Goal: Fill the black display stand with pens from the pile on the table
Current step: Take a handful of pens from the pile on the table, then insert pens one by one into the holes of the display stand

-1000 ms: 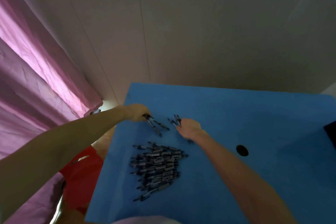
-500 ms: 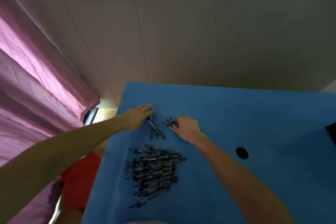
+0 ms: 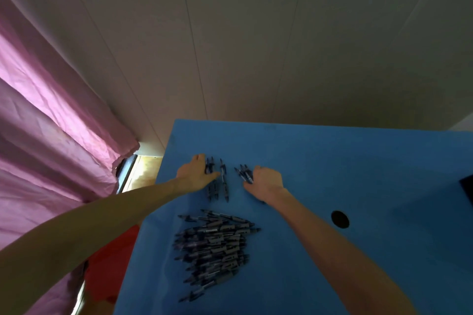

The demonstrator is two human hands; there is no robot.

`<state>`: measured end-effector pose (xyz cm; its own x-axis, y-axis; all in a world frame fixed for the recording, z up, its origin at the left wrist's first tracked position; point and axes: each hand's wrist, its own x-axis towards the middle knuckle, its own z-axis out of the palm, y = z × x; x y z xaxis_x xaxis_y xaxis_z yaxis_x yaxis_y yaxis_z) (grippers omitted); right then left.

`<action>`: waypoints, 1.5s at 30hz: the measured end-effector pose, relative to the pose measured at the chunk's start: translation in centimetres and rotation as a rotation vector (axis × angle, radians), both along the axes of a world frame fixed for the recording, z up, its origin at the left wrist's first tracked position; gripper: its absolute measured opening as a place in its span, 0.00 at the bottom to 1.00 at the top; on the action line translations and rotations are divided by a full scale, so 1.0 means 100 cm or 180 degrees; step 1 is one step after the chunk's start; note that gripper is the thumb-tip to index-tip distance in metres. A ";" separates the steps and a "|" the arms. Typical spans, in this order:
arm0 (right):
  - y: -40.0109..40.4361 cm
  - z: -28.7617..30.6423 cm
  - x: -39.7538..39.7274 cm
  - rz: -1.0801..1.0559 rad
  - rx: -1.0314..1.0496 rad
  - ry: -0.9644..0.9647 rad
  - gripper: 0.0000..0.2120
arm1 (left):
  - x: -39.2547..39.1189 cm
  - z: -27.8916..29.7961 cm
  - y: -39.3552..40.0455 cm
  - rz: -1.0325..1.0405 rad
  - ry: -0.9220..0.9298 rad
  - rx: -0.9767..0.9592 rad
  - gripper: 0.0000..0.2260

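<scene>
The pile of pens (image 3: pixel 215 245) is taken as the landmark; it lies on the blue table (image 3: pixel 332 161) with most barrels running roughly left to right, tilted a little up toward the right. Beyond the pile, on its far side, a few pens (image 3: pixel 217 181) are laid out with their long axes running away from the person, near ends pointing back toward the pile. The left hand (image 3: pixel 195 172) is spread flat over these, fingers extended and nothing clenched; the pens are pressed or steadied rather than grasped. Also beyond the pile, further right, the right hand (image 3: pixel 266 181) is curled around a small bundle of pens (image 3: pixel 244 172) whose ends fan out past the fingers, pointing away and slightly left.

The black display stand (image 3: pixel 467 190) is glimpsed only as a dark corner at the frame's edge, well apart from the pile on its right side; which end of a pen suits it cannot be told.

Several risks are judged likely: the splayed bundle could be spilled in the carry, since its ends are not aligned; the flat pens could be rolled off the table's left edge, which is near them; and mixed directions could be carried into the stand.
</scene>
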<state>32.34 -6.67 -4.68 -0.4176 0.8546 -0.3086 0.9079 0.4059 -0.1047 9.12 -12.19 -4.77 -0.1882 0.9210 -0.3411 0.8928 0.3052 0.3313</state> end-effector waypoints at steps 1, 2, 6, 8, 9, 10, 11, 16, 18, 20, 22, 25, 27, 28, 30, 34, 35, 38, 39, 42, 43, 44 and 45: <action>0.001 0.001 0.000 -0.0060 -0.0038 0.0014 0.19 | 0.002 -0.001 0.001 0.0012 -0.0009 0.0031 0.37; 0.003 0.001 -0.001 -0.0134 -0.0081 0.0035 0.18 | 0.004 -0.002 0.002 0.0005 0.0023 0.0037 0.38; 0.007 0.001 -0.004 -0.0444 -0.0141 0.0107 0.20 | 0.016 -0.003 0.011 -0.0028 0.0186 0.0001 0.43; 0.011 0.001 -0.006 -0.0520 -0.0153 0.0158 0.20 | 0.022 -0.002 0.016 -0.0014 0.0267 -0.0034 0.39; 0.013 0.000 -0.006 -0.0545 -0.0174 0.0191 0.20 | 0.025 -0.002 0.019 -0.0011 0.0283 -0.0086 0.35; 0.016 0.000 -0.005 -0.0569 -0.0207 0.0239 0.20 | 0.027 -0.003 0.022 0.0001 0.0281 -0.0138 0.31; 0.018 0.000 -0.004 -0.0577 -0.0244 0.0287 0.19 | 0.030 -0.003 0.024 0.0020 0.0261 -0.0183 0.26; 0.025 0.002 0.002 -0.0420 -0.0402 0.0271 0.14 | 0.043 -0.002 0.029 -0.0004 0.0250 -0.0380 0.17; 0.025 0.001 0.006 -0.0409 -0.0516 0.0402 0.13 | 0.049 -0.002 0.027 -0.0209 0.0449 -0.0480 0.21; 0.025 -0.001 0.014 -0.0447 -0.0709 0.0615 0.16 | 0.051 -0.005 0.024 -0.0437 0.0682 -0.0518 0.20; 0.024 -0.001 0.022 -0.0550 -0.0894 0.0916 0.20 | 0.050 -0.008 0.023 -0.0469 0.0649 -0.0422 0.17; 0.023 0.003 0.034 -0.0872 -0.0930 0.1432 0.22 | 0.043 0.002 0.027 -0.0299 0.0120 -0.0396 0.15; 0.023 0.011 0.039 -0.1073 -0.0890 0.1767 0.23 | 0.043 0.017 0.035 -0.0172 -0.0147 -0.0401 0.13; 0.024 0.016 0.040 -0.1163 -0.0919 0.1932 0.23 | 0.046 0.026 0.039 -0.0110 -0.0294 -0.0354 0.11; 0.028 0.027 0.041 -0.1343 -0.1086 0.2265 0.22 | 0.057 0.047 0.048 -0.0030 -0.0692 -0.0176 0.10; 0.032 0.055 0.043 -0.1575 -0.1316 0.2900 0.20 | 0.089 0.090 0.054 0.0238 -0.1422 0.0298 0.19; 0.032 0.062 0.046 -0.1611 -0.1362 0.3041 0.19 | 0.097 0.099 0.054 0.0311 -0.1544 0.0408 0.20; 0.037 0.086 0.056 -0.1600 -0.1424 0.3416 0.15 | 0.121 0.129 0.056 0.0377 -0.1729 0.0752 0.22; 0.039 0.097 0.060 -0.1593 -0.1387 0.3545 0.15 | 0.129 0.140 0.056 0.0378 -0.1730 0.0872 0.22; 0.038 0.132 0.079 -0.1775 -0.1228 0.4005 0.14 | 0.149 0.176 0.056 0.0393 -0.1357 0.1220 0.25; 0.035 0.145 0.089 -0.1835 -0.1178 0.4123 0.14 | 0.156 0.186 0.055 0.0383 -0.1241 0.1318 0.26; 0.032 0.157 0.101 -0.1870 -0.1126 0.4199 0.14 | 0.164 0.197 0.053 0.0373 -0.1172 0.1394 0.26; 0.029 0.168 0.112 -0.1884 -0.1055 0.4239 0.14 | 0.171 0.207 0.050 0.0361 -0.1162 0.1438 0.25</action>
